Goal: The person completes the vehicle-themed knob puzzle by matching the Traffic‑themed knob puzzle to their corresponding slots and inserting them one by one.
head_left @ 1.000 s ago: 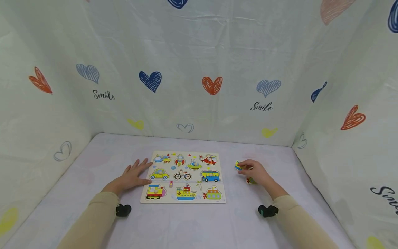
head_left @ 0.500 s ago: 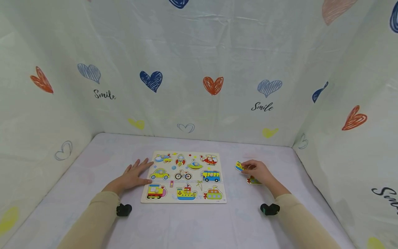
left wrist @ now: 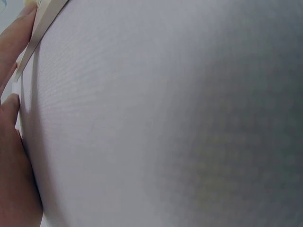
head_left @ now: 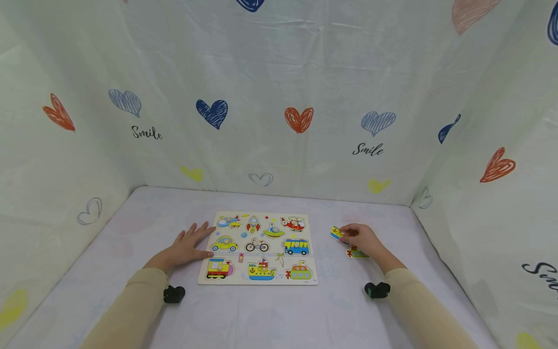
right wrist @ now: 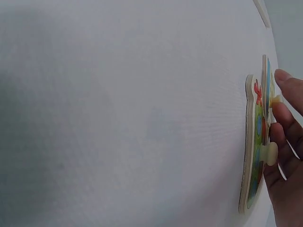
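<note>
In the head view a wooden knob puzzle board (head_left: 279,254) lies on the table, covered in vehicle pictures. My left hand (head_left: 187,247), fingers spread, rests at the board's left edge; the fingertips and thumb touch it. To the right of the board, my right hand (head_left: 361,238) pinches the small knob of a yellow-and-blue ship puzzle piece (head_left: 336,232) with an anchor on it. The fingers hide part of the ship. Just nearer to me lies a green submarine puzzle piece (head_left: 355,252), partly under the right hand. Its pale knob (right wrist: 270,153) stands beside the fingers in the right wrist view.
A pale cloth covers the table (head_left: 279,320). Hanging sheets with hearts (head_left: 298,120) and "Smile" lettering enclose the back and both sides. Dark wrist cameras (head_left: 174,294) sit at both cuffs. The left wrist view shows mostly tablecloth.
The ship piece in my right hand has turned slightly, and more of its anchor face shows. The left hand and the board look the same.
</note>
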A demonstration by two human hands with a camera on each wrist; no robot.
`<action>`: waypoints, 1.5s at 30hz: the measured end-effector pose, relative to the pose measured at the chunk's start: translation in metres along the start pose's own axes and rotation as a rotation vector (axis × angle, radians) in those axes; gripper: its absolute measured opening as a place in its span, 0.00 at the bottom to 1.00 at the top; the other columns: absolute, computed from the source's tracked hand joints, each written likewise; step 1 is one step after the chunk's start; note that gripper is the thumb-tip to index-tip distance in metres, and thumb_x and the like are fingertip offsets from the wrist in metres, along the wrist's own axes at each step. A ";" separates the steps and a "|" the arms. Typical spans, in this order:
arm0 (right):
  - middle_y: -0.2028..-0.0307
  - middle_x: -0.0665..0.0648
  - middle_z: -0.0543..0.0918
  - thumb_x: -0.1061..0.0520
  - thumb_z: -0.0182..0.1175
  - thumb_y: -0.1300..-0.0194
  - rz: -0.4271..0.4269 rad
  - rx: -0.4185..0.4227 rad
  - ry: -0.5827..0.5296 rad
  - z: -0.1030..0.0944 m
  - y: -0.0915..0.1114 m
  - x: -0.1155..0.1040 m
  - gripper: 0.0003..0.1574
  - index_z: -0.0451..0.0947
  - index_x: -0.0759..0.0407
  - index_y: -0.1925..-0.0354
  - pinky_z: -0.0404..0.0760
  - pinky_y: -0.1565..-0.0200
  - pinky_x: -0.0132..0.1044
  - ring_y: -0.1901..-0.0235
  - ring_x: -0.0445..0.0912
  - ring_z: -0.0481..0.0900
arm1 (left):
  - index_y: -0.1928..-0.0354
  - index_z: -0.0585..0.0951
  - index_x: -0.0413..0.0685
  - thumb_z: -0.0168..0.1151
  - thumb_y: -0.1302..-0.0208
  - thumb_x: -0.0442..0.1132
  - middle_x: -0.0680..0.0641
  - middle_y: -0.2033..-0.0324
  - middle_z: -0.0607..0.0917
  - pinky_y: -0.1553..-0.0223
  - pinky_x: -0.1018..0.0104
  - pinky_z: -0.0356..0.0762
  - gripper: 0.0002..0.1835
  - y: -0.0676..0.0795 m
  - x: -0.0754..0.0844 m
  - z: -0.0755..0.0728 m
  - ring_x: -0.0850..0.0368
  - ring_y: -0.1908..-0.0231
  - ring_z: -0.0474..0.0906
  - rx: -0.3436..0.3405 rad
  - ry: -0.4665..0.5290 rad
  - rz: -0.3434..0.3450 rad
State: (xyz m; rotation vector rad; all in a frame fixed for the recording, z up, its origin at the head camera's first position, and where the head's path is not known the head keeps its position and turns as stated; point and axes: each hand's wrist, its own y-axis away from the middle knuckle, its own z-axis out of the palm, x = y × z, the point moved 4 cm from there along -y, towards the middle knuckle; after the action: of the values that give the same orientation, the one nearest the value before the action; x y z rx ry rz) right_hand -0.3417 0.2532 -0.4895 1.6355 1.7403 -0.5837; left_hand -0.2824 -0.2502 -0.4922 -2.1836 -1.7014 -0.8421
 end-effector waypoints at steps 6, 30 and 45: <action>0.65 0.54 0.79 0.57 0.68 0.38 0.013 -0.001 0.008 0.003 -0.004 0.000 0.19 0.82 0.62 0.49 0.78 0.71 0.36 0.69 0.47 0.73 | 0.27 0.60 0.42 0.69 0.43 0.54 0.30 0.27 0.48 0.34 0.33 0.25 0.47 0.001 -0.002 0.000 0.29 0.28 0.32 -0.003 0.002 -0.001; 0.66 0.53 0.80 0.56 0.65 0.34 -0.035 -0.017 0.109 0.001 -0.016 0.001 0.11 0.83 0.61 0.57 0.73 0.62 0.39 0.64 0.48 0.73 | 0.27 0.61 0.42 0.70 0.44 0.54 0.31 0.27 0.48 0.33 0.34 0.26 0.47 0.001 0.001 0.001 0.30 0.28 0.32 0.013 -0.009 -0.011; 0.66 0.54 0.79 0.57 0.64 0.34 -0.035 -0.020 0.115 0.000 -0.017 -0.003 0.09 0.83 0.60 0.58 0.74 0.66 0.37 0.66 0.48 0.72 | 0.27 0.61 0.43 0.70 0.44 0.55 0.31 0.27 0.49 0.33 0.34 0.26 0.47 0.000 0.000 0.001 0.30 0.28 0.32 0.015 -0.017 -0.016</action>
State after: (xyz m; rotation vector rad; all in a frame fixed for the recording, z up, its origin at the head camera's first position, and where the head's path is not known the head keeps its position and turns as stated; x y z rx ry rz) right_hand -0.3586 0.2492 -0.4898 1.6569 1.8547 -0.4954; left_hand -0.2816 -0.2495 -0.4931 -2.1762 -1.7297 -0.8147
